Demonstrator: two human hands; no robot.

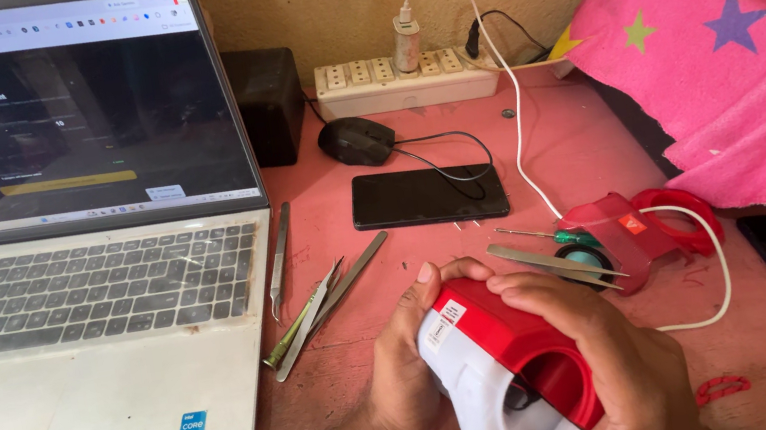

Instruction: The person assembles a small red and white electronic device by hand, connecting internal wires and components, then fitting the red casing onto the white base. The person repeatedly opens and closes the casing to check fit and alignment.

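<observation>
We clasp a red-and-white device [507, 368] near the table's [573, 131] front edge, left hand [408, 383] wrapped around its side, right hand [608, 363] curled over its top. Tweezers [316, 306] lie just beside the laptop [87, 330].

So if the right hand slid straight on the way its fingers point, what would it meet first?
The right hand wraps the red and white device, fingers pointing up-left. Past the device, that line reaches the left hand's fingertips first, then the metal tweezers on the pink table. Depth is uncertain.
</observation>
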